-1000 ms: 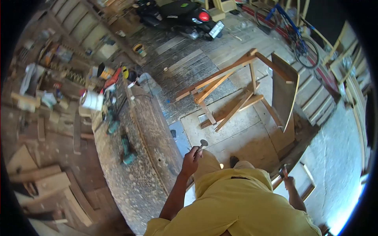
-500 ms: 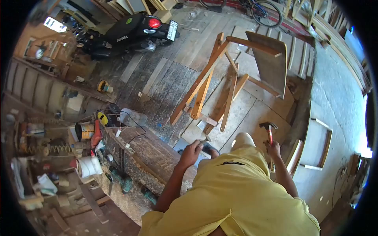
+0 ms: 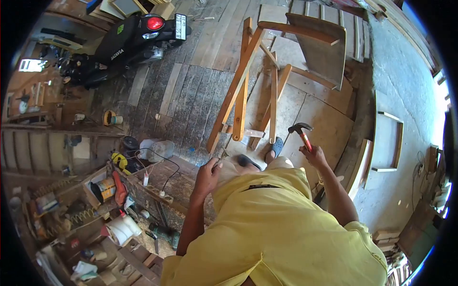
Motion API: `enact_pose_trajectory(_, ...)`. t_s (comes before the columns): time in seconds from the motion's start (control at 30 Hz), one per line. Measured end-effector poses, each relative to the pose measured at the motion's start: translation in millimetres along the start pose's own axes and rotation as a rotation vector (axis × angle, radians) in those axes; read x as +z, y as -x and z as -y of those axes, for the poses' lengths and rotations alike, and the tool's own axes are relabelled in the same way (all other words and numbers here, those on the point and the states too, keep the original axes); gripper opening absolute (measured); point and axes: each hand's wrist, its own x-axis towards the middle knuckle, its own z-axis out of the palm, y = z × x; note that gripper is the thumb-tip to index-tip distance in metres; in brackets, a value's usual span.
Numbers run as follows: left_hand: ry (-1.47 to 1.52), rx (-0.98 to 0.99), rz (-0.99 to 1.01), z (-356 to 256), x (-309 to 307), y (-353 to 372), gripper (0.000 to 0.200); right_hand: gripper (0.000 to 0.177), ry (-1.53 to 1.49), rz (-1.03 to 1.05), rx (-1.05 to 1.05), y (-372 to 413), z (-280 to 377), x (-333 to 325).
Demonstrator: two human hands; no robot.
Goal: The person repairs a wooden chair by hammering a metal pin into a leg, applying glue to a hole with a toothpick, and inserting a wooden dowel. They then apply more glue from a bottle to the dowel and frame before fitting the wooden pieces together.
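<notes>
My right hand (image 3: 315, 157) is closed around the handle of a claw hammer (image 3: 301, 129), which has a dark head and a red-orange grip. The head points up and away from me, over the floor. My left hand (image 3: 206, 177) is closed at the left of my body, beside the workbench (image 3: 183, 167). A thin end seems to stick out past its fingers, too small to name. Ahead of both hands, a folding wooden frame (image 3: 242, 86) of brown slats stands on the floor, with a flat panel (image 3: 318, 50) at its right side. Neither hand touches it.
On the left, the bench bears a yellow-and-black tool (image 3: 120, 163), a red tool (image 3: 119, 188), a white bottle (image 3: 125, 229) and cords. A black motorbike (image 3: 129, 43) stands at upper left. A shallow wooden frame (image 3: 400, 143) lies on the concrete to the right.
My view has shifted and I have stepped or turned; the wooden frame sits nearer my feet. The hammer has come up and to the left. My left hand has moved left, still closed.
</notes>
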Motion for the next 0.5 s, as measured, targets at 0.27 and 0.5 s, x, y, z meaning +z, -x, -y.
enact_pose_trajectory(0.27,-0.078,0.114,0.198,25.2,-76.6,-80.4,0.028,0.028,-0.229,-0.046,0.226,28.9,40.8,64.1)
enact_pose_trajectory(0.5,-0.069,0.242,0.443,92.9,-160.3,-165.4,0.031,0.028,-0.595,-0.267,0.317,90.7,123.2,189.4)
